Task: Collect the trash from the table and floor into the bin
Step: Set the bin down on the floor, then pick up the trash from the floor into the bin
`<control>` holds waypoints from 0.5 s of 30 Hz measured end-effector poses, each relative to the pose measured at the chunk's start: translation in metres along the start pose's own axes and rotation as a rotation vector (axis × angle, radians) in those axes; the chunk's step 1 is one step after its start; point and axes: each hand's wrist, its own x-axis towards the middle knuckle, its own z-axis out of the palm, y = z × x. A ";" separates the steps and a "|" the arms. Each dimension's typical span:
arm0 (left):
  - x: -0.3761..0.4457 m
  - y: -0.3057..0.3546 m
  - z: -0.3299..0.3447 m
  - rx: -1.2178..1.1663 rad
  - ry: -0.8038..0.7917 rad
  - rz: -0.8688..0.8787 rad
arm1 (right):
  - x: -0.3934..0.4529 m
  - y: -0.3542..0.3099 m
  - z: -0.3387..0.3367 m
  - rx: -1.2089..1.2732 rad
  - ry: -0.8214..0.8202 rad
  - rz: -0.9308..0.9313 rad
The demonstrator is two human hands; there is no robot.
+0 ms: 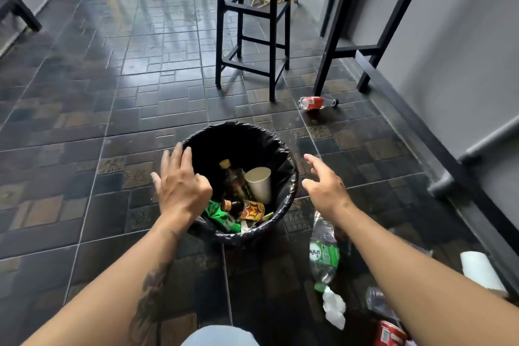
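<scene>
Trash is what I am gathering, and both my hands are empty just now. My left hand (181, 185) hovers over the near left rim of the bin (283, 149), fingers spread wide and palm down, holding nothing; I cannot tell whether it touches the liner. My right hand (325, 187) hangs just right of the bin, fingers loosely open and pointing forward, also holding nothing.

My judgement is that the next pick is from the floor. The nearest piece is a clear plastic bottle with a green label (324, 253), lying just under my right forearm and close beside the bin. To do it well, I would take it round the middle, lift it clear of the rim, and let go over the opening rather than at the edge, since the black liner is loose and crumpled there.

Inside the bin lie a pale paper cup (259, 184), a dark bottle with a yellow cap (231, 177), and green and orange wrappers. Nearer me on the floor sits crumpled white tissue (334, 307), with a red can (389, 333) and a white paper roll (481, 271) to its right. Farther off, a red-labelled bottle (316, 102) lies by a black metal table leg, well apart from the bin.
</scene>
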 end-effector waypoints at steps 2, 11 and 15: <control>-0.003 0.033 0.000 -0.056 0.015 0.124 | -0.009 0.015 -0.018 -0.013 0.020 0.028; -0.051 0.209 0.061 -0.325 -0.132 0.514 | -0.030 0.094 -0.115 0.007 0.195 0.229; -0.093 0.212 0.136 -0.222 -0.334 0.562 | -0.039 0.141 -0.131 -0.045 0.284 0.356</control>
